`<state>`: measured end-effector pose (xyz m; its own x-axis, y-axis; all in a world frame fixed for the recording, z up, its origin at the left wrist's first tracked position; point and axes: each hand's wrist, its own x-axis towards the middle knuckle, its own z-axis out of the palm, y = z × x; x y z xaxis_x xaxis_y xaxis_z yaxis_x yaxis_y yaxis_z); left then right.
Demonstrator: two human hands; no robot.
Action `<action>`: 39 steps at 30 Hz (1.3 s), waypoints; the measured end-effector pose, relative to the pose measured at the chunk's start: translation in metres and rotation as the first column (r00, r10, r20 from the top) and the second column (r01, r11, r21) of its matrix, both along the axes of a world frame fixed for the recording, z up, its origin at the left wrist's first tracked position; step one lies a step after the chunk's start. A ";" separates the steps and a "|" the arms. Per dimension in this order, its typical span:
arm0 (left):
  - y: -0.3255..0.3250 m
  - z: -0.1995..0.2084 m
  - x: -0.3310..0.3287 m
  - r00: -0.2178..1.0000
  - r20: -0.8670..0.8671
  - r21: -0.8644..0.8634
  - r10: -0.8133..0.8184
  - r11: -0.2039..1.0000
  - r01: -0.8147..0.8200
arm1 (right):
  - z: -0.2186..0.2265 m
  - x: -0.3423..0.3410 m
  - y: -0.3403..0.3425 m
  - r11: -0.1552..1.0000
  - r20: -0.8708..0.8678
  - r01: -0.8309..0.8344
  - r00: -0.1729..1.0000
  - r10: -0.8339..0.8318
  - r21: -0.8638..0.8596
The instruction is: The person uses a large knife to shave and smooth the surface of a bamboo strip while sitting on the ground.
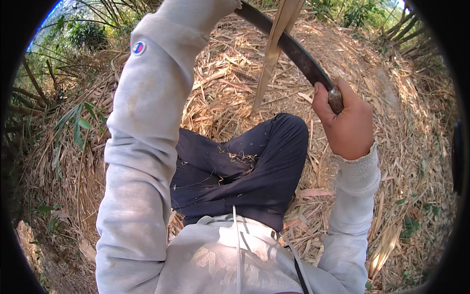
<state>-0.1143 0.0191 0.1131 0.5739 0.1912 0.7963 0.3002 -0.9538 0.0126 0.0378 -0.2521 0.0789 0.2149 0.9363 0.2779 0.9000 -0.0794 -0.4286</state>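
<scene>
My right hand (346,120) is closed round the short dark handle of a long curved knife (306,60), thumb laid along the handle's upper end. From there the dark blade arcs up and left to the top edge, beside my left sleeve's cuff. My left arm (149,112) reaches up past the picture's top, so the left hand is cut off and what it does is hidden. Across the blade stands a split bamboo strip (270,63), touching it or nearly so. The strip's lower end comes down just beyond my bent legs, and its upper end leaves the picture.
I sit with dark trousers (235,171) folded under me, a few curled shavings (242,158) lying on them. Dry bamboo shavings and husks (220,73) cover the ground all round. Green leaves (78,120) and thin stems stand at the left, with more undergrowth behind.
</scene>
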 end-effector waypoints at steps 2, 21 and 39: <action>-0.018 -0.035 -0.002 0.847 -0.530 -0.334 0.043 0.907 -0.255 | 0.006 0.004 0.002 0.995 -0.003 -0.009 1.000 0.009 -0.094; -0.028 0.007 0.033 0.858 -0.478 -0.410 0.190 0.815 -0.409 | -0.009 0.023 0.015 0.996 -0.007 0.048 0.999 -0.047 0.069; -0.165 0.030 -0.001 0.714 0.694 -0.401 0.093 0.874 0.276 | -0.032 -0.008 -0.024 0.989 -0.528 -0.148 0.842 0.109 -0.031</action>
<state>-0.1149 -0.1461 0.1431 -0.0493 0.6007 0.7980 -0.0571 -0.7993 0.5982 0.0299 -0.2756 0.0466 0.1866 0.9780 0.0929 0.5472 -0.0250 -0.8366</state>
